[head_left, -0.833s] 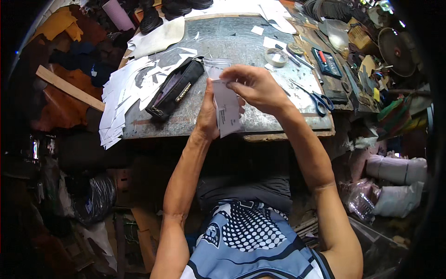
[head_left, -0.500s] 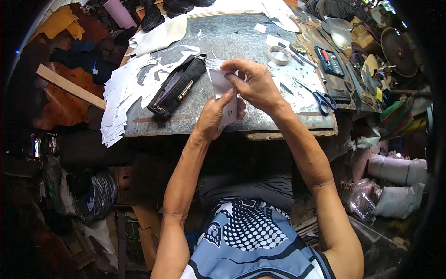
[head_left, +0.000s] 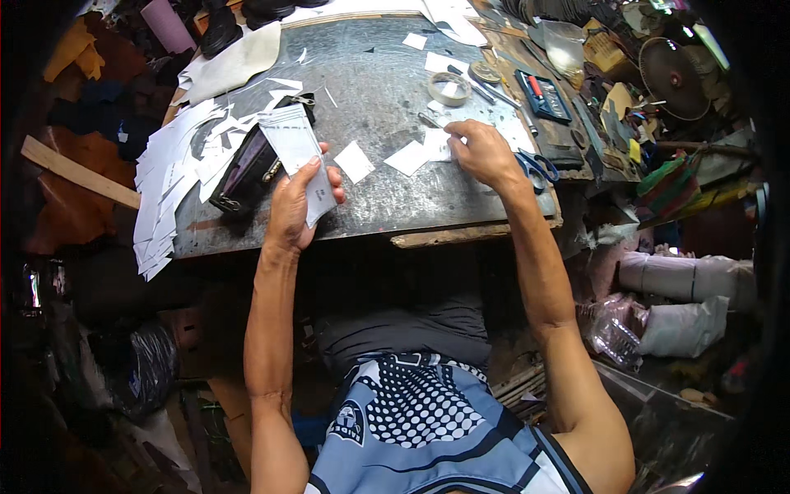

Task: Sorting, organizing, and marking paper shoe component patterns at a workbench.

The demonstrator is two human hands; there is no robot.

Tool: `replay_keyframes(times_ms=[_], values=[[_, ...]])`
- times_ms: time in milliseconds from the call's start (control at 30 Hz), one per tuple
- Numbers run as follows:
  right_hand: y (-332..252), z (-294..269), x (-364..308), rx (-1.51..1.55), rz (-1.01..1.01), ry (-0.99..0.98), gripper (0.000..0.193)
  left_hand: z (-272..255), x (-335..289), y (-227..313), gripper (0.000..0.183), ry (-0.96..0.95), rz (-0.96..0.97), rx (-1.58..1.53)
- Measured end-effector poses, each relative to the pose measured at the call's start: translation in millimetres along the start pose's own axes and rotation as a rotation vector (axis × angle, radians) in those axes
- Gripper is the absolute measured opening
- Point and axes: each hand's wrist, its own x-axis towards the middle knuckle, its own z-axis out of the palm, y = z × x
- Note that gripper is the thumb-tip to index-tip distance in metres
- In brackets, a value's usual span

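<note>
My left hand (head_left: pixel 294 202) is closed around a small stack of long white paper pieces (head_left: pixel 294 148), thumb on top, with faint markings along them. The stack is fanned slightly and tilts over a black zipped pouch (head_left: pixel 240 174). At the right, my right hand (head_left: pixel 485 155) is low over the table, fingers curled with the tips together. A white paper piece (head_left: pixel 436 146) lies beside its fingertips, and a slim dark tool (head_left: pixel 429 120) shows just past them. Whether the fingers grip either one cannot be made out. Two more white paper squares (head_left: pixel 355 162) (head_left: pixel 407 158) lie between the hands.
Overlapping white sheets (head_left: pixel 169 193) cover the metal-topped table's left side. Blue-handled scissors (head_left: pixel 536 169) lie right of my right hand. Beyond it are a tape roll (head_left: pixel 448 89), a round tin (head_left: pixel 485 72) and a tool case (head_left: pixel 543 96). A wooden plank (head_left: pixel 78 171) juts in at left.
My right hand has let go of the paper stack and moved right, down to the table. My left hand has carried the stack left, over the pouch. The view has shifted somewhat.
</note>
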Motion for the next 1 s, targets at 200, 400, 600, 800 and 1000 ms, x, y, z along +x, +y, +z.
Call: replay_keyframes(times_ms=[200,400,600,800,1000], values=[[-0.5,-2.1,-6.6,-0.108,0.016,0.059,0.028,2.7,3.1,-2.8,0.038,0.023,0.001,0.025],[-3.3,3.0,0.0,-0.111,0.103,0.046,0.034,6.4,2.9,-3.8,0.035,0.037,0.022,0.061],[-24.1,7.2,5.6,0.006,-0.061,0.041,0.033,-8.0,-1.1,2.9,0.034,0.087,0.023,0.037],[-64.8,35.5,8.1,0.009,-0.268,-0.103,0.032,-10.5,-4.3,4.0,0.035,0.106,0.023,0.021],[-27.3,8.7,40.0,-0.023,-0.067,-0.044,0.028,-15.9,-19.9,12.8,0.036,0.113,0.035,0.021]])
